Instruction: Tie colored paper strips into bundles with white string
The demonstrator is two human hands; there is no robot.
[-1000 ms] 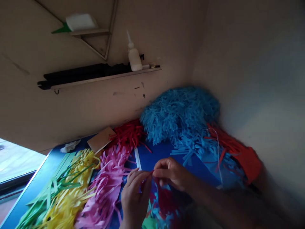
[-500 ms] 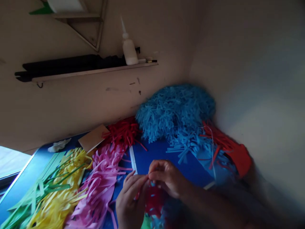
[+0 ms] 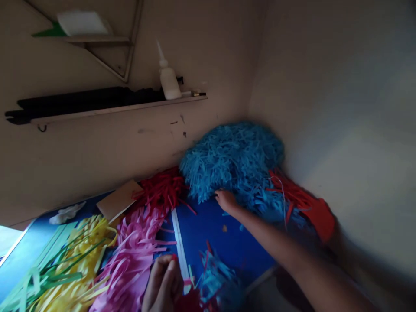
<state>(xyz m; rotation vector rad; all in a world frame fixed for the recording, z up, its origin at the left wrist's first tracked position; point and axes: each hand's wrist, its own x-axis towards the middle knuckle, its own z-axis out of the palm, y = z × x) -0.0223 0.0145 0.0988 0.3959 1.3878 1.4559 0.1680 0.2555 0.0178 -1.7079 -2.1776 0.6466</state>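
My right hand (image 3: 225, 200) reaches out across the blue table (image 3: 214, 229) to the foot of a big heap of blue paper strips (image 3: 232, 160); its fingers are curled at the heap's edge, and what they hold is hidden. My left hand (image 3: 163, 282) stays low at the bottom edge with fingers pressed together on a red paper piece (image 3: 187, 301). A small bunch of blue and red strips (image 3: 212, 279) lies just right of it.
Piles of pink (image 3: 136, 264), yellow (image 3: 78, 260), green (image 3: 39, 277) and red strips (image 3: 160, 190) lie on the left. A cardboard piece (image 3: 118, 206) rests near the wall. Orange-red paper (image 3: 312, 208) sits right of the heap. A glue bottle (image 3: 167, 76) stands on a wall shelf (image 3: 107, 108).
My right hand left the left hand and stretched forward to the blue heap. The left hand dropped lower in view with the red piece. The camera shifted slightly.
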